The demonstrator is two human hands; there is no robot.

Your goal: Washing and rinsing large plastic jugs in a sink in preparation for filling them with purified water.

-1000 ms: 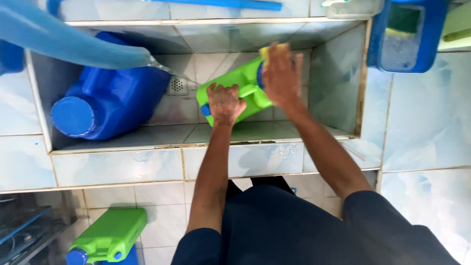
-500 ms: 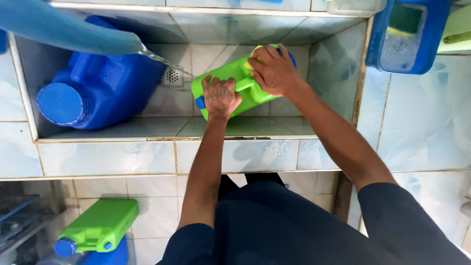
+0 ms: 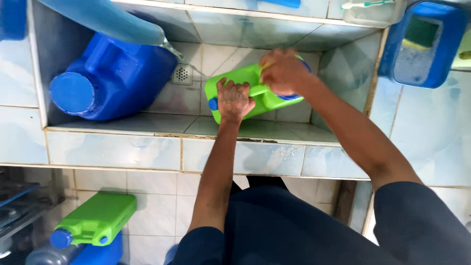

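While tilted in the sink (image 3: 122,147): green jerrycan (image 3: 240,81) under both hands' grip.

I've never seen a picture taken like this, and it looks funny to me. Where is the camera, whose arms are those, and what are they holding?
The camera sits on a person's head and looks down, so you see that person's own two arms from above. The left hand and the right hand both grip a bright green plastic jerrycan with a small blue cap, lying tilted inside a tiled wash basin. Beside it in the basin lies a big blue plastic jerrycan with a round blue lid, near a little metal drain grate. A pale blue hose pours water in from above. Down on the floor there is a second green jerrycan. On the right stands a blue tub with soapy water.
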